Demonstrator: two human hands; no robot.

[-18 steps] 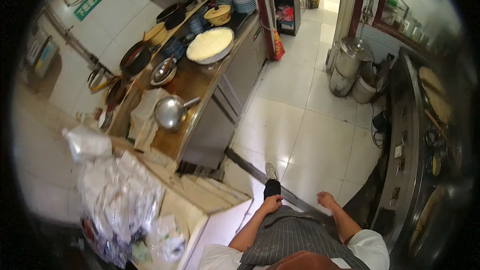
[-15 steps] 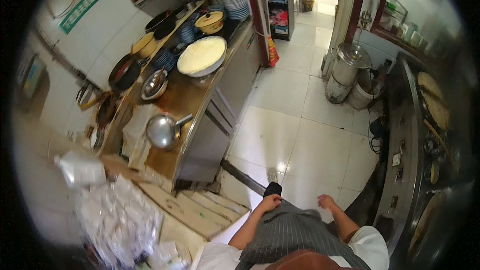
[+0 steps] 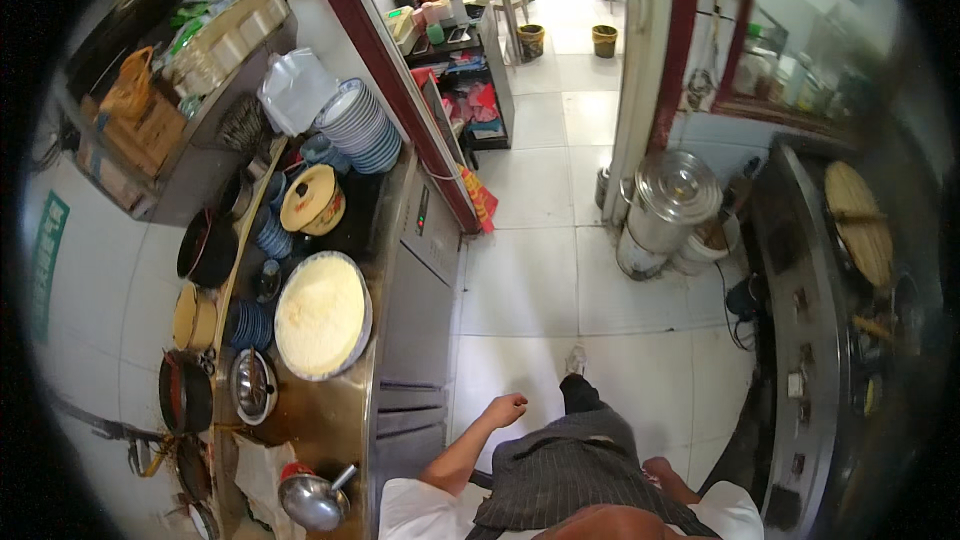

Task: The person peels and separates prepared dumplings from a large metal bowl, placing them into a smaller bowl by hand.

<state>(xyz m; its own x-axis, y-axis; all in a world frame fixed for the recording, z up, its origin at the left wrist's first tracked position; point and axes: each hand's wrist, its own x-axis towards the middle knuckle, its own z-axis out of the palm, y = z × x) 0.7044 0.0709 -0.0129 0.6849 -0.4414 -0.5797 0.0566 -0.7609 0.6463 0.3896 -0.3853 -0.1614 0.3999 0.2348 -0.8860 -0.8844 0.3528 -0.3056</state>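
My left hand [image 3: 507,410] hangs in front of me over the tiled floor, its fingers loosely curled in with nothing visible in them. It is near the front of the metal counter [image 3: 375,415] but apart from it. Low beside my striped dark apron is my right hand [image 3: 658,470]; its fingers are partly hidden and too small to read. On the counter to my left sit a large bowl of pale yellow contents [image 3: 322,315], a steel ladle-like pan [image 3: 313,500] and a small bowl with a spoon [image 3: 254,386]. Neither hand touches these.
A doorway leads ahead past a dark shelf [image 3: 485,90] to tables. By the right doorpost stand a lidded steel pot [image 3: 677,190] and a bucket [image 3: 708,250]. A stove counter [image 3: 800,340] runs along the right. Stacked plates [image 3: 357,128] and a yellow lidded pot [image 3: 313,200] fill the left counter.
I have stepped forward and turned left, so the doorway is closer and the counter more beside me. My left hand has swung forward, away from the apron; my right hand has dropped back.
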